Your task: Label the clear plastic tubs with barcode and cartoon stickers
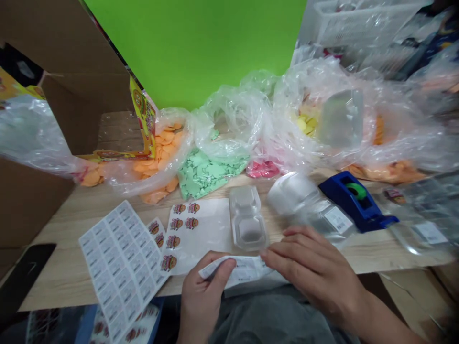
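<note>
Closest to the camera, two bare hands work over the near edge of the wooden table (66,272), with a bent label sheet (247,272) stretched between them. Its long axis runs roughly left to right, across the person's front. The left hand (206,291) grips it near the left end, thumb pressed on top and the forefinger behind. The right hand (308,263) comes in from the other side, fingers close together and their tips at the sheet's right end; its thumb is hidden, so I cannot tell whether it pinches or merely touches.

Just beyond the sheet lies an open clear clamshell box (249,227), its long axis pointing away from the person, nearly square to the sheet's. The right fingertips are the nearer to it (they sit just short of its near right corner). Left of the box is a sheet of burger stickers (208,224), and farther left a large label sheet (122,263); the blue tape dispenser (358,200) stands beyond the right hand.
</note>
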`<state>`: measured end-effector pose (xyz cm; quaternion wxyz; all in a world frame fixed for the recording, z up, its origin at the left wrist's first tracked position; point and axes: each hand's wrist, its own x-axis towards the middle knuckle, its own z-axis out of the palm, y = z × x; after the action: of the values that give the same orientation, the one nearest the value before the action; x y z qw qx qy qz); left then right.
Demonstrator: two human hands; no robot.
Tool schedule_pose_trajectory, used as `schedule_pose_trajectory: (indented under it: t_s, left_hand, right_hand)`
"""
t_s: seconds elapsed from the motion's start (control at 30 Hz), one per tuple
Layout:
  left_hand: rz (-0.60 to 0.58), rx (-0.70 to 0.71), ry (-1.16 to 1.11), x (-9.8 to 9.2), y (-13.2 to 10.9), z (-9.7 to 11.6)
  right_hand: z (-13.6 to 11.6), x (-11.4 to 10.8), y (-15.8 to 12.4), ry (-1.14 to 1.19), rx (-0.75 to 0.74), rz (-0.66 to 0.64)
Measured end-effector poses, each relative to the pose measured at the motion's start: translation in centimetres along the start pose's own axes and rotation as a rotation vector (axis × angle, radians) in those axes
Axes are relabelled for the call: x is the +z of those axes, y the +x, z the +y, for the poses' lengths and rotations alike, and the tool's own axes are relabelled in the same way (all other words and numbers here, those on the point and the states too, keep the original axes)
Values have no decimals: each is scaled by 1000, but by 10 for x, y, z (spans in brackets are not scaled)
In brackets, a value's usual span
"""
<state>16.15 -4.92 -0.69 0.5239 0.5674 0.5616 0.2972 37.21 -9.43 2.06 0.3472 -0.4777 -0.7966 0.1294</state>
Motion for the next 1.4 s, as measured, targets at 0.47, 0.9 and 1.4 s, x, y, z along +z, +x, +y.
schedule_pose_trajectory:
  t_s: [0.47, 0.9, 1.4]
  left_hand:
    - [48, -5, 24, -5, -2, 6]
    - [23, 28, 55, -7, 3, 2]
    - [-408, 602, 515, 0, -3, -38]
  right_hand:
    - [-3, 14, 7, -92, -29, 38]
    - [-3, 9, 1, 180, 29, 9]
    - [63, 79, 13, 369, 560, 87]
